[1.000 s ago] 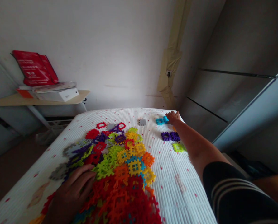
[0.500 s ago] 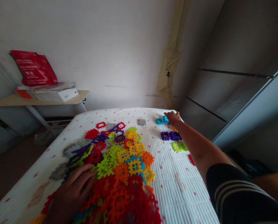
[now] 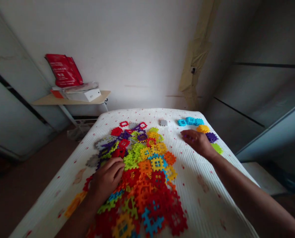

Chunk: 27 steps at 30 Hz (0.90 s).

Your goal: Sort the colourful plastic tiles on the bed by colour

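Observation:
My left hand (image 3: 109,177) lies on the left side of a pile of notched plastic building tiles (image 3: 140,191), its fingers loosely bent and no tile visible in them. The pile mixes red, orange, yellow, green, purple, blue and grey tiles, some with window-like cutouts. Farther right, my right hand (image 3: 195,142) reaches over a row of purple tiles (image 3: 211,137), partly covering it; its bent fingers are apart. Just beyond that hand are a row of blue tiles (image 3: 190,121) and a yellow tile (image 3: 203,129). Green tiles (image 3: 217,148) show beside the right wrist.
A single grey tile (image 3: 163,122) lies near the far edge of the white quilted surface (image 3: 194,195). At back left, a small table (image 3: 70,100) bears a white box and a red bag (image 3: 63,71). Grey cabinet doors (image 3: 261,92) stand to the right.
My right hand has drawn back from the blue tiles toward me, over the purple row. Three blue tiles now show in line. My left hand stays on the pile; the whole view has shifted.

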Available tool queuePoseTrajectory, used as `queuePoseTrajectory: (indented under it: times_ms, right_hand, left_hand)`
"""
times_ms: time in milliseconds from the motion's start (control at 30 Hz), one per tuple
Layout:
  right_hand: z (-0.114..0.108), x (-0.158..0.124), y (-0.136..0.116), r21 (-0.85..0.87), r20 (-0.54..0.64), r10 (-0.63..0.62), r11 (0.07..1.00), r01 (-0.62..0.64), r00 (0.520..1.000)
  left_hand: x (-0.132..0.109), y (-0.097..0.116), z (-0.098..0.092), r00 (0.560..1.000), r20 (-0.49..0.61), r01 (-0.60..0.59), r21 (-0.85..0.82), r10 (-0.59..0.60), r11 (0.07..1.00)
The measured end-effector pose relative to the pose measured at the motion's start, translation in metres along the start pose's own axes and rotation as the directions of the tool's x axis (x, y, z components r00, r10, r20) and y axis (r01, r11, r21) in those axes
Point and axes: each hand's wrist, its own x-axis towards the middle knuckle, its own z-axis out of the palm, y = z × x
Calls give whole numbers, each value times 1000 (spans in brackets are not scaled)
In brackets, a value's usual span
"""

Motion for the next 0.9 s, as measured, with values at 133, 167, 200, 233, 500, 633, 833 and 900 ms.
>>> queuePoseTrajectory:
  times_ms: [133, 167, 200, 233, 500, 633, 833, 900]
  right_hand:
    - [29, -39, -20, 69, 85, 27, 997, -32, 996]
    - [35, -44, -20, 81, 96, 49, 995, -57, 994]
    - [41, -48, -18, 94, 103, 72, 992, -82, 992]
    - [46, -50, -16, 107, 108, 97, 988, -109, 989]
    - [68, -56, -2, 133, 107, 169, 974, -183, 980]
    - [66, -57, -3, 138, 111, 150, 977, -165, 982]
    - [64, -56, -6, 132, 141, 150, 977, -169, 979]
    - [64, -55, -6, 136, 144, 149, 976, -169, 978]
  left_hand:
    - [6, 3, -5, 997, 76, 1, -35, 2, 999]
    - [10, 5, -8, 994, 108, 8, -54, -2, 999]
    - [16, 8, -11, 990, 143, 23, -73, -12, 997]
    - [23, 11, -14, 983, 183, 44, -92, -26, 995]
    - [92, 67, 8, 852, 518, 206, -194, -78, 959]
    - [100, 85, 42, 795, 596, 277, -184, -117, 943]
    - [90, 83, 53, 756, 636, 333, -171, -154, 927]
    - [87, 80, 50, 727, 670, 347, -172, -148, 922]
